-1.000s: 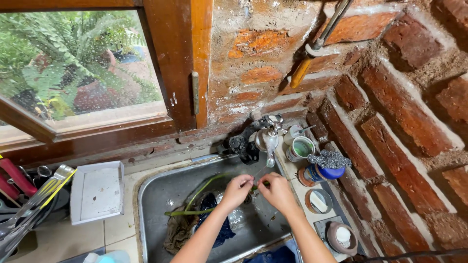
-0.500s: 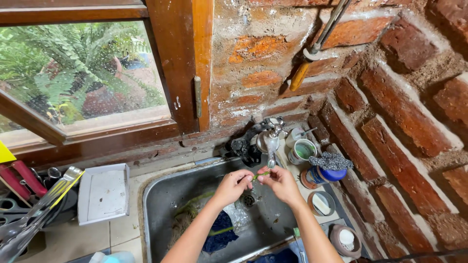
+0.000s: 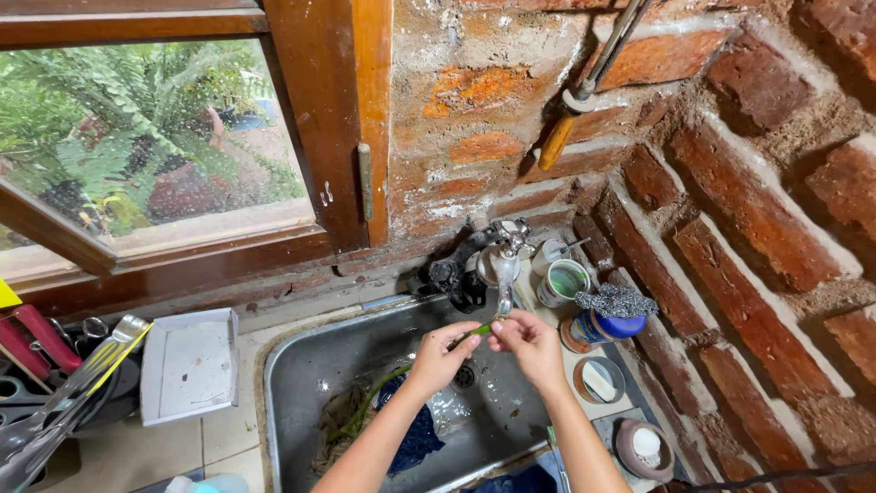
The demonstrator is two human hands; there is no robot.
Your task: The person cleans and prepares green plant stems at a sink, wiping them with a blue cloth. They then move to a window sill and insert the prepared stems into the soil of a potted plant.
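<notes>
A: Where are the two hands at this moment?

B: Both are over the metal sink (image 3: 301, 365), just under the faucet (image 3: 501, 265). The left hand (image 3: 441, 356) and the right hand (image 3: 529, 342) are close together, and between them is a thin green stalk (image 3: 476, 330).

A: Are the fingers closed on it?

B: Yes. The left fingers (image 3: 461, 336) pinch one end and the right fingers (image 3: 500, 329) pinch the other end, so the stalk is held in the air above the drain (image 3: 464, 375), right below the spout.

A: What lies in the sink?

B: More green stems (image 3: 370, 406) with brown roots lie at the bottom, beside a dark blue cloth (image 3: 415, 438).

A: And around the sink?

B: On the right ledge stands a white cup (image 3: 561, 283), a blue tub with a steel scrubber (image 3: 616, 301) on top, and a small dish with soap (image 3: 600, 380). On the left, a white tray (image 3: 189, 365) is on the tiled desk (image 3: 137, 456), near a rack with utensils (image 3: 55, 393).
</notes>
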